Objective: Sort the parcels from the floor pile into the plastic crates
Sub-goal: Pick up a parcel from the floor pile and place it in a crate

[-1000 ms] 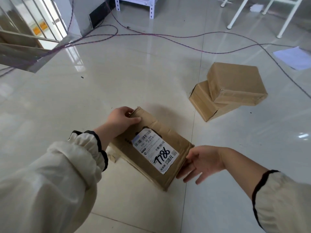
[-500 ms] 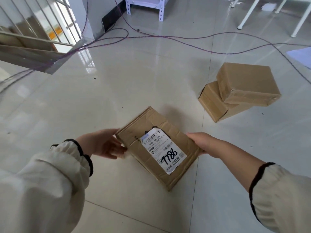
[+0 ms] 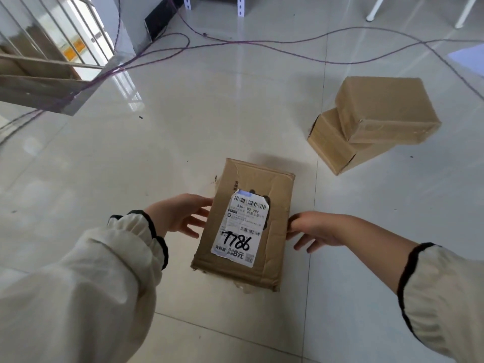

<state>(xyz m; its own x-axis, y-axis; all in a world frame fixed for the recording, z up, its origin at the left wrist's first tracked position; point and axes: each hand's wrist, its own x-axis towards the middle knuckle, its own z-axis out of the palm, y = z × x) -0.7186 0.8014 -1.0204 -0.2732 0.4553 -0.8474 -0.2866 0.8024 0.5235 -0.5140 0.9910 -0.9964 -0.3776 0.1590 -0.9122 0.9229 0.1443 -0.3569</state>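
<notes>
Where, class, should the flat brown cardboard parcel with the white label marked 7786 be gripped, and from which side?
Grip the flat brown cardboard parcel by its two long edges, one hand from each side, as the left hand and right hand stand. It is wide, thin and crumpled, so a one-handed pinch would likely bend it.

Open tile floor all round, obstacles mostly 12 to 2 o'clock.

Flat parcel [image 3: 247, 226] sits centre between left hand [image 3: 180, 214] and right hand [image 3: 313, 229]; bare floor [image 3: 162, 158] at 9 to 11 o'clock and behind at 6, free to pass. Two stacked boxes [image 3: 377, 119] block 2 o'clock. Purple cables [image 3: 262, 45] trail across 12 o'clock. Metal railing [image 3: 47, 74] at 10 o'clock, well apart.
</notes>
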